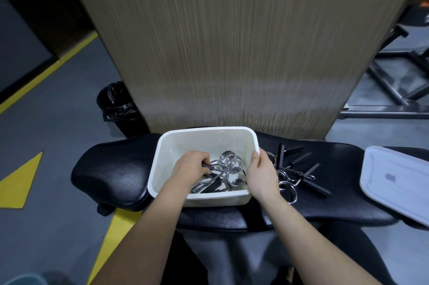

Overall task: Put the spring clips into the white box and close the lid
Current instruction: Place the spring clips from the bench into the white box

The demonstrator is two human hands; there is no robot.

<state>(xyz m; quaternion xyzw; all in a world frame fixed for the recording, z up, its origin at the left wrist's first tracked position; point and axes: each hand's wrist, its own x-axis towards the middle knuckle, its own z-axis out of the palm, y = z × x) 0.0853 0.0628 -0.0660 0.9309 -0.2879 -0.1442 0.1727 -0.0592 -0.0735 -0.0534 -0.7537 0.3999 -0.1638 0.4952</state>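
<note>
No readable text, brand or number appeared on anything. The flat white plastic lid (399, 182), lying well to the right of the right hand (262, 172), carried one small purplish square mark, too blurred to read. On the grey floor, left of the left hand (189, 167), ran plain yellow painted markings (21, 182) without lettering.

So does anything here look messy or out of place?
Nothing looks damaged. Some spring clips lie loose on the black bench, right of the white box, not yet inside. The lid sits off at the bench's right end. The left hand holds a clip in the box; the right hand grips its rim.
</note>
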